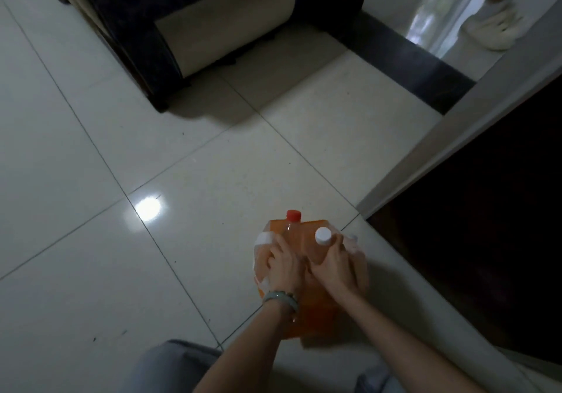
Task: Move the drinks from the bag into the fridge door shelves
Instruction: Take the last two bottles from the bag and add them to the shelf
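An orange plastic bag (316,310) stands on the tiled floor in front of my knees. Two bottles stick up out of it: one with a red cap (293,215) at the back and one with a white cap (323,235) to its right. My left hand (281,266) grips the bag's left edge. My right hand (336,266) is curled round the neck of the white-capped bottle, just below the cap. Both bottle bodies are mostly hidden by the bag and my hands.
A dark opening with a pale frame (450,137) lies to the right. Dark furniture with a cream panel (225,30) stands at the back. Another person's shoe (492,27) is at the far right, past a dark threshold (410,61).
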The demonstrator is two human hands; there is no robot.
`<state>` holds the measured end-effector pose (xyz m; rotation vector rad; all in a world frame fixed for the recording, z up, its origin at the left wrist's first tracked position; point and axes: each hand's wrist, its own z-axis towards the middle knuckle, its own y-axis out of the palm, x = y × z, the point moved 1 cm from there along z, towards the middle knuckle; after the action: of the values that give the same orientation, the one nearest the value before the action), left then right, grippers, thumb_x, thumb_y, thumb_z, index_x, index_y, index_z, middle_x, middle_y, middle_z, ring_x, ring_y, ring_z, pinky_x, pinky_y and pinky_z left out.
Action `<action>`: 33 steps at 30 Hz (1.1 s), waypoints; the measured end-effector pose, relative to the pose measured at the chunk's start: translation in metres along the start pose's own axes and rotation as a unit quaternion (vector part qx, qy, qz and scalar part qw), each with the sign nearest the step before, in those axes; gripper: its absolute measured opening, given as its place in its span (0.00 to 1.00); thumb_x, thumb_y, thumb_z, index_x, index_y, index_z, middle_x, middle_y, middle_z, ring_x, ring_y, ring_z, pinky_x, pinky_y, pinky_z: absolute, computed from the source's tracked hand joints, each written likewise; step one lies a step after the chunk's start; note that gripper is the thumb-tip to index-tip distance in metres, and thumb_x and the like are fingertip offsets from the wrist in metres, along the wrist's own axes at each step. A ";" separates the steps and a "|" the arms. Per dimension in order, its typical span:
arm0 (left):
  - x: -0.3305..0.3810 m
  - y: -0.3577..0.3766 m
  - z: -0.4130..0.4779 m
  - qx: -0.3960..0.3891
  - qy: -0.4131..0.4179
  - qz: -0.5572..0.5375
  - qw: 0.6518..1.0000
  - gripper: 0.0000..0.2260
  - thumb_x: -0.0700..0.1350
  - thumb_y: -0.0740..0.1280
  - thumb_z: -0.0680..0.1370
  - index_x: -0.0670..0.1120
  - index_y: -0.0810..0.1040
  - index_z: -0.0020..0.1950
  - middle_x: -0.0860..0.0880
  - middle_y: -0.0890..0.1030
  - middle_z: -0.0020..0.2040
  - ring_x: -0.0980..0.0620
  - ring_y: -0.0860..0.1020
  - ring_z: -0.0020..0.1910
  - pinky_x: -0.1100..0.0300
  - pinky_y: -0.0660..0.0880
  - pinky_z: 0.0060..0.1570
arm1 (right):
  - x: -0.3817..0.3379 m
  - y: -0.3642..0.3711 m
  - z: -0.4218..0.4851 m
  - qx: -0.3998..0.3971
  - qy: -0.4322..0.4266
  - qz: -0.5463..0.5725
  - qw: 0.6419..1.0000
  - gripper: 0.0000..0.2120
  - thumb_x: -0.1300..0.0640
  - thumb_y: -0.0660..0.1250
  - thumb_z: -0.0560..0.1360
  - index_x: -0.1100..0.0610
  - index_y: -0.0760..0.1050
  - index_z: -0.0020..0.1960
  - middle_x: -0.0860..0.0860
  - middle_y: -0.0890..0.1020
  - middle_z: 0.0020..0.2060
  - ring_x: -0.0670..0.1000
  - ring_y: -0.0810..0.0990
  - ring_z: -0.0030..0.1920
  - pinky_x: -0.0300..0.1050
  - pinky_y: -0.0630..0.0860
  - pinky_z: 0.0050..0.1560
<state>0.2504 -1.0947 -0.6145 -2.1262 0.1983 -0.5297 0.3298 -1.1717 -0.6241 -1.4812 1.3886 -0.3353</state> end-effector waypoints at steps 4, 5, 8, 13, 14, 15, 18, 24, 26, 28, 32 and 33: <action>0.014 -0.067 -0.047 0.007 0.087 -0.019 0.996 0.27 0.48 0.60 0.79 0.47 0.50 0.73 0.40 0.63 0.68 0.47 0.72 0.54 0.56 0.75 0.52 | -0.038 -0.075 -0.055 -0.032 -0.015 0.090 0.995 0.28 0.43 0.73 0.67 0.53 0.61 0.54 0.53 0.77 0.45 0.48 0.77 0.40 0.35 0.71 0.33; 0.018 -0.087 -0.057 0.007 0.105 -0.035 0.994 0.26 0.49 0.61 0.78 0.49 0.52 0.72 0.42 0.64 0.66 0.51 0.71 0.50 0.62 0.73 0.46 | -0.046 -0.095 -0.069 -0.031 -0.018 0.093 0.995 0.28 0.44 0.74 0.67 0.54 0.61 0.55 0.53 0.77 0.45 0.48 0.77 0.40 0.35 0.70 0.34; 0.032 -0.154 -0.099 -0.011 0.112 -0.152 0.982 0.23 0.56 0.65 0.74 0.55 0.58 0.63 0.49 0.69 0.57 0.56 0.71 0.43 0.63 0.72 0.40 | -0.077 -0.167 -0.117 -0.019 -0.019 0.113 0.993 0.31 0.45 0.75 0.66 0.56 0.63 0.58 0.52 0.77 0.47 0.50 0.77 0.42 0.41 0.73 0.39; 0.059 -0.270 -0.174 -0.019 0.205 -0.183 0.961 0.27 0.57 0.70 0.70 0.53 0.61 0.62 0.48 0.68 0.59 0.52 0.73 0.51 0.56 0.75 0.52 | -0.125 -0.293 -0.198 0.022 -0.036 0.171 0.984 0.31 0.47 0.77 0.65 0.55 0.65 0.60 0.49 0.77 0.47 0.49 0.77 0.45 0.41 0.73 0.40; 0.065 -0.290 -0.188 -0.018 0.229 -0.177 0.957 0.28 0.55 0.71 0.70 0.52 0.61 0.63 0.47 0.68 0.60 0.52 0.72 0.51 0.58 0.73 0.52 | -0.132 -0.316 -0.213 0.032 -0.037 0.180 0.982 0.31 0.47 0.76 0.64 0.53 0.65 0.60 0.48 0.76 0.46 0.48 0.76 0.45 0.40 0.72 0.41; 0.071 -0.310 -0.202 -0.023 0.246 -0.169 0.954 0.29 0.53 0.72 0.70 0.52 0.61 0.65 0.47 0.68 0.60 0.53 0.71 0.51 0.60 0.71 0.53 | -0.138 -0.337 -0.228 0.042 -0.040 0.185 0.981 0.30 0.47 0.76 0.64 0.52 0.66 0.60 0.47 0.76 0.45 0.48 0.76 0.45 0.39 0.71 0.41; 0.090 -0.368 -0.241 -0.026 0.309 -0.144 0.940 0.29 0.48 0.73 0.70 0.46 0.63 0.66 0.44 0.69 0.62 0.53 0.71 0.51 0.58 0.73 0.54 | -0.153 -0.395 -0.272 0.080 -0.045 0.199 0.976 0.27 0.48 0.77 0.62 0.50 0.70 0.56 0.44 0.76 0.41 0.46 0.76 0.43 0.34 0.70 0.37; 0.127 -0.452 -0.298 -0.056 0.431 -0.117 0.893 0.29 0.49 0.73 0.70 0.51 0.61 0.65 0.50 0.67 0.59 0.53 0.72 0.52 0.62 0.73 0.50 | -0.173 -0.476 -0.345 0.159 -0.033 0.234 0.959 0.29 0.51 0.79 0.60 0.48 0.70 0.56 0.44 0.78 0.46 0.44 0.76 0.45 0.34 0.70 0.41; 0.138 -0.467 -0.314 -0.069 0.478 -0.105 0.870 0.28 0.51 0.73 0.70 0.55 0.60 0.63 0.55 0.65 0.57 0.56 0.71 0.49 0.71 0.70 0.43 | -0.173 -0.492 -0.369 0.192 -0.019 0.248 0.949 0.30 0.52 0.79 0.60 0.48 0.70 0.57 0.41 0.77 0.44 0.39 0.75 0.41 0.26 0.68 0.37; 0.152 -0.479 -0.329 -0.083 0.520 -0.093 0.845 0.26 0.52 0.73 0.70 0.58 0.60 0.60 0.55 0.65 0.57 0.57 0.71 0.49 0.73 0.68 0.40 | -0.171 -0.504 -0.395 0.218 -0.003 0.266 0.939 0.30 0.54 0.80 0.60 0.44 0.68 0.56 0.35 0.75 0.42 0.33 0.74 0.39 0.21 0.67 0.32; 0.189 -0.489 -0.366 -0.138 0.597 -0.075 0.787 0.25 0.51 0.74 0.69 0.49 0.66 0.60 0.48 0.71 0.59 0.51 0.75 0.51 0.59 0.77 0.46 | -0.156 -0.527 -0.448 0.270 0.036 0.284 0.919 0.32 0.50 0.79 0.59 0.47 0.68 0.59 0.35 0.75 0.42 0.32 0.74 0.40 0.25 0.68 0.32; 0.198 -0.490 -0.378 -0.148 0.612 -0.073 0.774 0.27 0.51 0.75 0.69 0.47 0.66 0.61 0.47 0.72 0.59 0.51 0.75 0.52 0.56 0.78 0.48 | -0.151 -0.532 -0.462 0.286 0.046 0.287 0.913 0.32 0.48 0.78 0.58 0.47 0.68 0.58 0.35 0.75 0.42 0.32 0.74 0.41 0.25 0.68 0.33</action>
<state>0.2329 -1.1609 0.0313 -1.7388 0.8833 -2.0411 0.2330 -1.3687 0.0624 -0.5495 1.5578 -0.3907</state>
